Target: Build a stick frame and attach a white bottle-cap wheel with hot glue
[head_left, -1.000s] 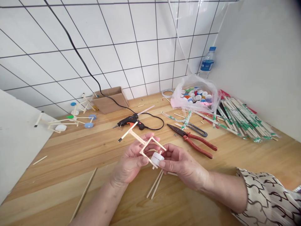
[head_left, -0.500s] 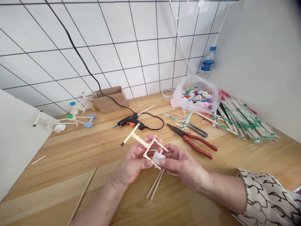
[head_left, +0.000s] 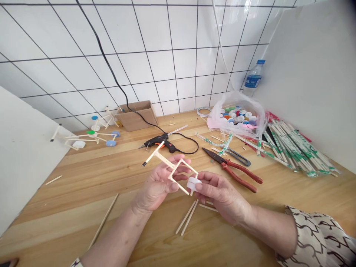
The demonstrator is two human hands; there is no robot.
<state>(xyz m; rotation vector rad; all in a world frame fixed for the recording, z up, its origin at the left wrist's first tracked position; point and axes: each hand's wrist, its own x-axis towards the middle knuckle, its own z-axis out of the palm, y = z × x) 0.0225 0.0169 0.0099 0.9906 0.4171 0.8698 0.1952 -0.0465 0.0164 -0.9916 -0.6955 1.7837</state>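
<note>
My left hand [head_left: 155,190] grips a frame of glued chopstick pieces [head_left: 164,160], its thumb on one side bar. The frame has a long stem with a black-tipped crossbar at its far end and a three-sided fork at the near end. My right hand [head_left: 224,196] pinches two white bottle caps [head_left: 193,183] set face to face, with a short stick passing through them. The caps sit at the fork's open end; whether the stick touches both fork tips I cannot tell. Loose chopstick pieces [head_left: 187,218] lie on the table below.
Beyond my hands lie a black glue gun [head_left: 158,142] with its cord, red-handled pliers [head_left: 236,172] and small snips [head_left: 239,157]. A bag of bottle caps [head_left: 236,118], wrapped chopsticks [head_left: 303,148] and a water bottle [head_left: 253,79] are at right. Stick-and-cap models [head_left: 93,137] and a cardboard box [head_left: 139,120] stand left.
The white caps and their stick have moved from between the fork's arms out to its open end. The whole scene has shifted slightly right as my head turned.
</note>
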